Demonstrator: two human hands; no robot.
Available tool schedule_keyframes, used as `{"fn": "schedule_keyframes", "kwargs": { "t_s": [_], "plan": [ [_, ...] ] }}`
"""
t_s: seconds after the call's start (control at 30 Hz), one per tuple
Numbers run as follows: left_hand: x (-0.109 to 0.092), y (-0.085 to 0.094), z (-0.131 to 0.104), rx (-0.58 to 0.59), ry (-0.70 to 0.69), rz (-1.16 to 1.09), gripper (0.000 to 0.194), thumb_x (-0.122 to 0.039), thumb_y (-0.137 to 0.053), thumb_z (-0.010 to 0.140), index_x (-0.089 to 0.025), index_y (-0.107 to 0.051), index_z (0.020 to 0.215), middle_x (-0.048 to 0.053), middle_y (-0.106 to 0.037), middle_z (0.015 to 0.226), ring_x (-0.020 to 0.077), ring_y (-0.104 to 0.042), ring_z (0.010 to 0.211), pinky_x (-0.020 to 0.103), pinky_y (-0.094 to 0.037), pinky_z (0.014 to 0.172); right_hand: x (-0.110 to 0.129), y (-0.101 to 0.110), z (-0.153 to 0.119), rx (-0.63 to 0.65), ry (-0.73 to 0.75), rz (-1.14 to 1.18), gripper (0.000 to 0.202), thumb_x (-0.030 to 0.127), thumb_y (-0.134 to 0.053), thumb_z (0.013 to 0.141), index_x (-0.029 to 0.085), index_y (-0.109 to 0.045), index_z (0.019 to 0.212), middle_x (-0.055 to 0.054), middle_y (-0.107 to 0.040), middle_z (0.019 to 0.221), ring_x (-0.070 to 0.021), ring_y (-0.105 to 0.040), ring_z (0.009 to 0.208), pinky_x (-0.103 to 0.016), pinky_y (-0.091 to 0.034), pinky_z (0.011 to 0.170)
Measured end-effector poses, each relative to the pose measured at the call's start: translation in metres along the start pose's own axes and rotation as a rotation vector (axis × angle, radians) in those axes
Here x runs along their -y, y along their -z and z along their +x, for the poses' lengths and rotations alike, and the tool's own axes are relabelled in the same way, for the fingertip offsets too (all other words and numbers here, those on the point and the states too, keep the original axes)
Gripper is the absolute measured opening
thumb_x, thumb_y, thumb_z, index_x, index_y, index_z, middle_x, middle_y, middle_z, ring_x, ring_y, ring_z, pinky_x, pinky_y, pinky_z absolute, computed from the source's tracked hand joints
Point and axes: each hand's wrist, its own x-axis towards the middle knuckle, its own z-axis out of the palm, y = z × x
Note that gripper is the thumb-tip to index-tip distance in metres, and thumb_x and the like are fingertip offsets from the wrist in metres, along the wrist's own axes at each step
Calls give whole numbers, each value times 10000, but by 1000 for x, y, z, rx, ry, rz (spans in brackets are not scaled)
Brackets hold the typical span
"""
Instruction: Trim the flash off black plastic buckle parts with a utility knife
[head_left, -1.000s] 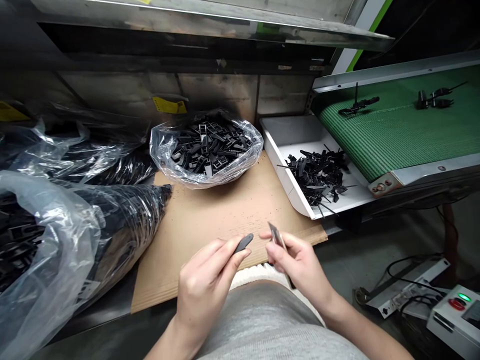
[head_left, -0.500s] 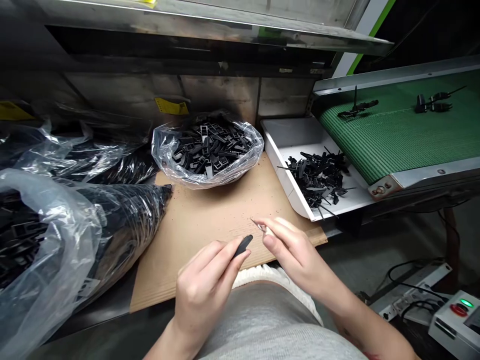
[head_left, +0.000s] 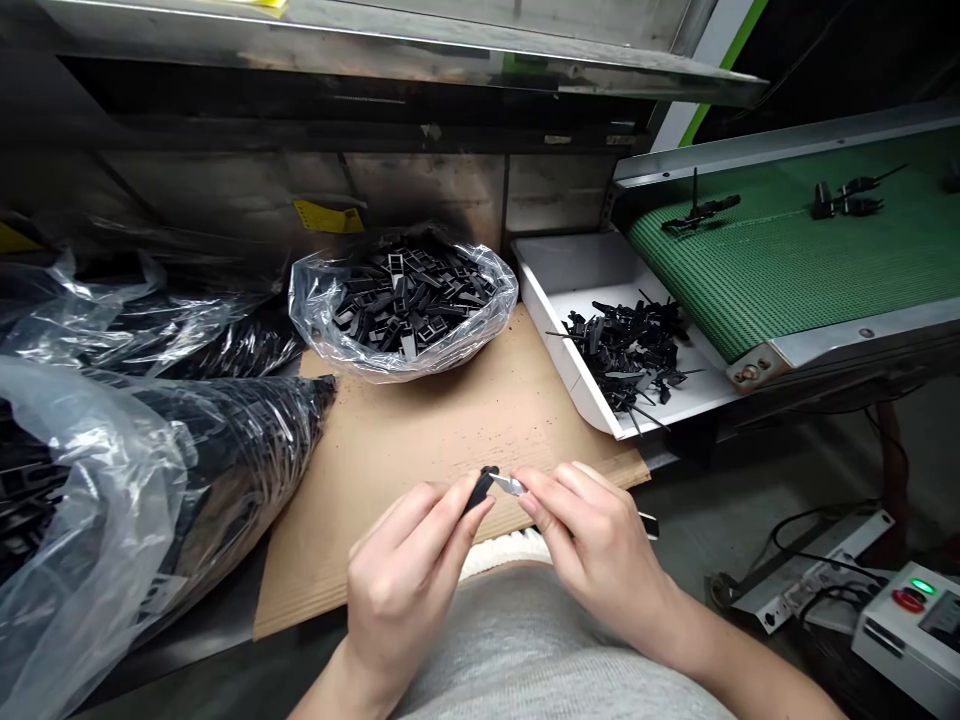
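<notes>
My left hand point(head_left: 405, 565) pinches a small black plastic part point(head_left: 481, 488) between thumb and fingers, its tip sticking up. My right hand point(head_left: 596, 535) is closed around a knife point(head_left: 508, 485); the pointed blade reaches left to the top of the part, and the handle's end shows behind the palm. Whether the blade touches the part or just overlaps it I cannot tell. Both hands are above the near edge of a cardboard sheet point(head_left: 405, 440) strewn with tiny black crumbs. Past them stands a clear plastic bag point(head_left: 300, 290) filled with black plastic parts.
At right, a white tray point(head_left: 555, 370) holds a heap of black pieces with thin stems, below the end of a green conveyor belt point(head_left: 772, 260) carrying more. Large filled plastic bags point(head_left: 150, 480) crowd the left. A metal shelf point(head_left: 420, 45) overhangs the back. A control box point(head_left: 907, 640) sits lower right.
My right hand has turned, bringing the knife blade down and left against or over the top of the black part. My left hand keeps its pinch and has barely moved. The view has shifted slightly.
</notes>
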Motion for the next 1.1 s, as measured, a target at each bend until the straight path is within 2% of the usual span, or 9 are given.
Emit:
{"fn": "schedule_keyframes", "kwargs": {
  "t_s": [0.23, 0.33, 0.4, 0.5, 0.57, 0.67, 0.8, 0.93, 1.1],
  "plan": [
    [2, 0, -3, 1, 80, -74, 261, -68, -605, 747, -164, -612, 990, 4, -611, 778, 88, -557, 671, 194, -429, 632, -18, 7, 7, -147, -132, 196, 254, 236, -395, 901, 161, -600, 1030, -64, -618, 822, -170, -558, 764, -279, -426, 683],
    [4, 2, 0, 137, 292, -255, 231, -135, -512, 824, -205, -611, 1020, 7, -619, 816, 95, -561, 715, 195, -427, 657, -17, 8, 9, -36, -166, 392, 243, 252, -414, 891, 188, -601, 1034, -54, -608, 878, -162, -569, 820, -261, -442, 702],
    [5, 4, 3, 219, 524, -437, 244, -209, -462, 856, -236, -601, 1055, 5, -610, 802, 100, -557, 713, 200, -433, 660, -15, 6, 10, 47, -202, 504, 237, 267, -474, 860, 193, -598, 1048, -55, -598, 929, -165, -563, 870, -262, -444, 740],
    [3, 7, 7, 194, 847, -714, 268, -303, -485, 839, -272, -568, 1092, -15, -564, 737, 96, -542, 675, 188, -436, 618, -10, 5, 12, 94, -306, 658, 236, 278, -550, 805, 179, -617, 1009, -43, -603, 883, -150, -554, 793, -262, -446, 703],
    [0, 8, 9, 143, 943, -837, 268, -320, -512, 821, -289, -553, 1084, -31, -529, 705, 84, -531, 656, 163, -424, 595, -6, 5, 13, 124, -385, 763, 211, 301, -560, 794, 167, -639, 937, -14, -580, 737, -116, -511, 636, -240, -429, 588],
    [-5, 8, 9, 122, 944, -906, 245, -315, -533, 810, -291, -551, 1053, -39, -522, 695, 71, -518, 646, 139, -409, 589, -1, 5, 17, 180, -408, 916, 213, 329, -561, 792, 145, -641, 865, 29, -482, 582, -76, -411, 510, -207, -359, 482],
    [-7, 10, 6, 130, 922, -909, 223, -322, -545, 802, -274, -551, 1020, -39, -531, 691, 66, -509, 637, 126, -395, 565, 4, 6, 24, 199, -364, 1005, 189, 307, -561, 794, 136, -613, 857, 41, -462, 568, -62, -383, 492, -192, -326, 456],
    [-1, 8, 6, 134, 936, -889, 247, -331, -588, 770, -239, -534, 993, -44, -551, 645, 55, -481, 552, 120, -357, 480, 7, 3, 27, 136, -294, 877, 140, 279, -579, 783, 142, -603, 761, 33, -493, 581, -69, -422, 496, -190, -354, 449],
    [13, -1, 12, 165, 1052, -1049, 298, -387, -629, 720, -176, -554, 917, -20, -617, 598, 74, -521, 495, 176, -424, 518, 10, -13, 21, -197, 238, 354, 131, 138, -506, 826, 104, -632, 839, -63, -619, 690, -141, -547, 629, -258, -444, 572]
  ]
}}
